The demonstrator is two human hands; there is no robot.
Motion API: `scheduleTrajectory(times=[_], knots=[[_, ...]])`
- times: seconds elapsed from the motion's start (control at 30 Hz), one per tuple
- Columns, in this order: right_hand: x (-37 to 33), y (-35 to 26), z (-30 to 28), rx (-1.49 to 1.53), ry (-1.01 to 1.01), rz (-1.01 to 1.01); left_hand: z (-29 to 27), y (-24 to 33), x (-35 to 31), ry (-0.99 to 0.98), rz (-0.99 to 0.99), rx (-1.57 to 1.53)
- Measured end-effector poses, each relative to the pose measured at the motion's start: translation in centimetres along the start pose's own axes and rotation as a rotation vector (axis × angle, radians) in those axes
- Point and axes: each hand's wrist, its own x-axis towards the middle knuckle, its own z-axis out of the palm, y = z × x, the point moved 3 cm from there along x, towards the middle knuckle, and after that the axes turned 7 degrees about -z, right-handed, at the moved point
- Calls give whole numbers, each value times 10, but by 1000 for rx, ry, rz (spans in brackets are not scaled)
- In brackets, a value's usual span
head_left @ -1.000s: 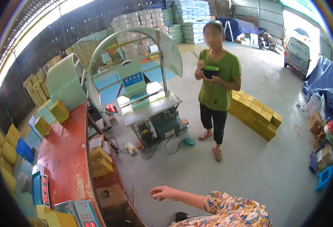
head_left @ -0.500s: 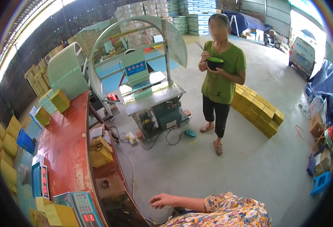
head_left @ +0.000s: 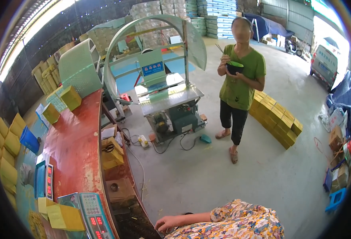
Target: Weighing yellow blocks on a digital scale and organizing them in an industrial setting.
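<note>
The right hand [head_left: 165, 224], lower centre, has fingers loosely bent, nothing visible in them, near the dark shelf [head_left: 137, 226]. The left hand is out of view. Farther out, lower left, a yellow block [head_left: 66, 217] sits by the scale [head_left: 91, 205]; a yellow pile [head_left: 273, 118] stands stacked at right; what remains is unclear.

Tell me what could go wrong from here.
Trip: the white cord lies loose on the floor, so a foot might catch it.
Knock: the right hand hangs close to the edge of the shelf and could bump it.
Cut: scissors appear to lie on a yellow block in the shelf, and anyone reaching in might get nicked.
</note>
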Motion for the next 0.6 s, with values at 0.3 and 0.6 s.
scheduleTrajectory(times=[0.3, 0.6], knots=[[36, -22, 59, -51, -108, -122, -9, 7, 1, -135, 290, -210], [92, 34, 72, -236, -254, -224, -14, 10, -4, -65, 445, -12]])
